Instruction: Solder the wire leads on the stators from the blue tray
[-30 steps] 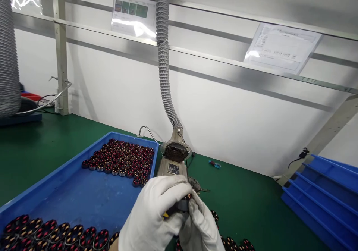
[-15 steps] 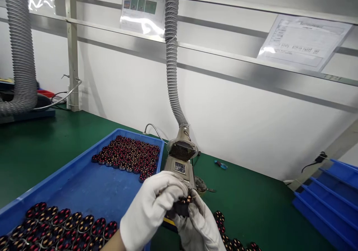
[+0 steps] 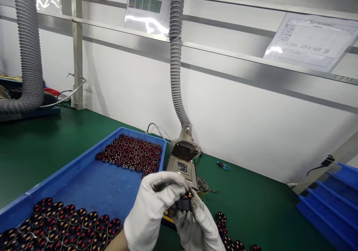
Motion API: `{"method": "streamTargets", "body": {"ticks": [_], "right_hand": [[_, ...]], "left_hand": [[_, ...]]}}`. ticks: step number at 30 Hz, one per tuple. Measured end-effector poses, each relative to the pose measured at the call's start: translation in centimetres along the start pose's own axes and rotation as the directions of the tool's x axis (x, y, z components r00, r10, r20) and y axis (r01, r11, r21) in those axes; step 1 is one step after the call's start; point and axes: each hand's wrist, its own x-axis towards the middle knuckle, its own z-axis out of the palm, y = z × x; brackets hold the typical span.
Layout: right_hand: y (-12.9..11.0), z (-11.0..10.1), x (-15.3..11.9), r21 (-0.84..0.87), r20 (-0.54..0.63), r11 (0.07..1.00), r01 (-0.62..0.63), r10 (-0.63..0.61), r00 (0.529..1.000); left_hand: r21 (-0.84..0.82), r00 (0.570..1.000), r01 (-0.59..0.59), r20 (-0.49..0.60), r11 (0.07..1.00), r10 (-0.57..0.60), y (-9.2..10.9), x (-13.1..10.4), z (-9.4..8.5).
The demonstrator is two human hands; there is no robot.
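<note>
A workshop, judging by the green bench (image 3: pixel 251 202), hoses (image 3: pixel 176 64) (grey, ribbed), tray (image 3: pixel 106 187) of many round parts (image 3: pixel 132 152) and posted sheets (image 3: pixel 313 44).

From here I can see a small round ring (image 3: pixel 184 205), dark and smooth around its side, with copper-coloured segments along its top. It sits roughly level, top upward, between the gloved left hand (image 3: pixel 156 206) and right hand (image 3: pixel 204 221), partly covered by fingers.

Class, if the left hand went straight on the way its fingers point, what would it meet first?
The left hand would probably meet the round dark part held in the right hand; depth is unclear, so contact may already exist.
</note>
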Motion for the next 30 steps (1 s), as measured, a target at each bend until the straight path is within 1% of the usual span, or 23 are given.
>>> {"method": "streamTargets", "body": {"ticks": [1,2,4,5,6,8,10,11,13,14,15,16,18,19,21,23,24,26,28,29,30], "right_hand": [[0.0,0.0,0.0,0.002,0.011,1.0,0.008,-0.008,1.0],[0.0,0.1,0.1,0.004,0.017,1.0,0.016,-0.016,1.0],[0.1,0.1,0.2,0.005,0.021,0.999,0.032,-0.032,0.999],[0.1,0.0,0.3,0.004,0.019,0.999,0.036,-0.036,0.999],[0.2,0.0,0.4,0.003,0.017,0.999,0.039,-0.039,0.999],[0.2,0.0,0.5,-0.001,0.012,0.999,0.044,-0.044,0.999],[0.3,-0.1,0.5,-0.006,0.002,0.999,0.037,-0.037,0.999],[0.2,-0.2,0.5,-0.007,-0.003,1.0,0.03,-0.03,1.0],[0.1,-0.3,0.4,-0.011,-0.012,1.0,0.016,-0.016,1.0],[0.0,-0.3,0.3,-0.014,-0.015,1.0,0.012,-0.013,1.0],[0.0,-0.3,0.2,-0.018,-0.017,1.0,0.012,-0.013,1.0],[-0.1,-0.3,0.2,-0.022,-0.019,1.0,0.014,-0.015,1.0],[0.0,-0.2,0.1,-0.028,-0.017,0.999,0.025,-0.025,1.0],[0.0,-0.1,0.2,-0.029,-0.012,0.999,0.029,-0.03,0.999],[0.2,0.0,0.2,-0.03,-0.004,0.999,0.031,-0.031,1.0],[0.1,0.1,0.2,-0.032,0.002,0.999,0.022,-0.022,1.0],[0.0,0.1,0.1,-0.03,0.006,0.999,0.013,-0.013,1.0],[-0.4,0.1,-0.2,-0.009,0.019,1.0,-0.002,0.003,1.0],[-0.8,0.1,-0.3,0.027,0.031,0.999,-0.017,0.017,0.999],[-0.9,0.0,-0.3,0.046,0.034,0.999,-0.027,0.025,0.999],[-1.0,-0.1,-0.2,0.066,0.033,0.997,-0.035,0.033,0.999]], "left_hand": [[-0.013,0.999,0.031,-0.006,0.999,-0.031,0.2,0.0,0.0],[0.01,0.998,0.054,0.026,0.998,-0.054,0.6,0.1,-0.1],[0.131,0.983,0.057,0.166,0.99,-0.079,1.3,0.2,-0.1],[0.195,0.968,0.015,0.242,0.981,-0.063,1.6,0.2,0.0],[0.254,0.955,-0.051,0.296,0.966,-0.027,1.8,0.3,0.0],[0.345,0.94,-0.204,0.331,0.916,0.084,2.0,0.3,0.1],[0.405,0.937,-0.289,0.306,0.868,0.169,1.9,0.3,-0.2],[0.422,0.944,-0.296,0.266,0.857,0.195,1.9,0.3,-0.4],[0.399,0.97,-0.237,0.149,0.886,0.193,1.9,0.3,-1.0],[0.371,0.979,-0.198,0.108,0.907,0.17,2.0,0.4,-1.3],[0.349,0.985,-0.165,0.098,0.923,0.139,2.1,0.4,-1.5],[0.343,0.988,-0.133,0.12,0.93,0.097,2.2,0.4,-1.5],[0.376,0.974,-0.104,0.225,0.921,0.018,2.3,0.4,-1.2],[0.404,0.96,-0.125,0.279,0.906,0.008,2.3,0.4,-0.9],[0.431,0.94,-0.203,0.336,0.879,0.052,2.1,0.3,-0.3],[0.426,0.941,-0.248,0.321,0.87,0.111,1.8,0.2,-0.1],[0.422,0.951,-0.239,0.286,0.875,0.121,1.7,0.3,-0.2],[0.408,0.976,-0.189,0.177,0.893,0.125,1.7,0.4,-0.7],[0.411,0.989,-0.142,0.09,0.901,0.115,1.9,0.6,-1.4],[0.423,0.992,-0.121,0.085,0.898,0.094,2.0,0.7,-1.7],[0.441,0.991,-0.118,0.114,0.89,0.075,2.1,0.8,-1.8]]}}
